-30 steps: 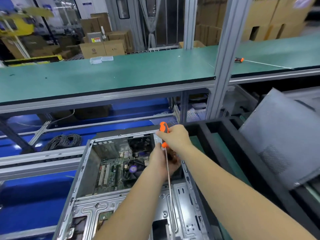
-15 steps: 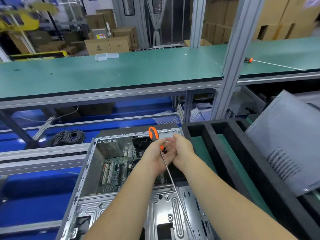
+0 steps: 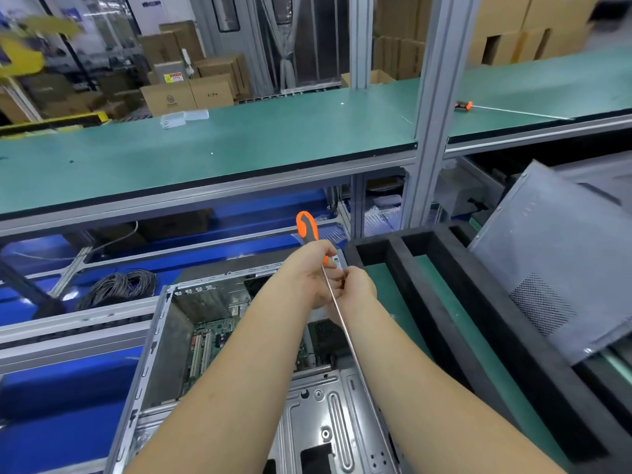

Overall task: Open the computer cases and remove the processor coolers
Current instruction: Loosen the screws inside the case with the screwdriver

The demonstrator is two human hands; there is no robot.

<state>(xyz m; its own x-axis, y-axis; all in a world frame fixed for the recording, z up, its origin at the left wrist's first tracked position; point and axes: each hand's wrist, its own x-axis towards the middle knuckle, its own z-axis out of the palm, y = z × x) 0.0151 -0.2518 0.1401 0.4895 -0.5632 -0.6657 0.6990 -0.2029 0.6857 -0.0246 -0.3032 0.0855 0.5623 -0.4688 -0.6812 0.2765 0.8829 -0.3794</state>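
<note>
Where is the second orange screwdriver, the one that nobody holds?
In the head view it lies at upper right: the spare screwdriver rests on the green bench top, just right of the grey upright post.

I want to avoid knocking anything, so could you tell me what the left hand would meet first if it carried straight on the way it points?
Probably the far wall of the open computer case, just beyond the left hand; depth is unclear.

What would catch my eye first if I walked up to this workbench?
Probably the long screwdriver with its bright orange handle, gripped by the left hand while the right hand meets it above an opened computer case showing its green circuit board. To the right, a grey side panel leans on a black foam tray.
</note>
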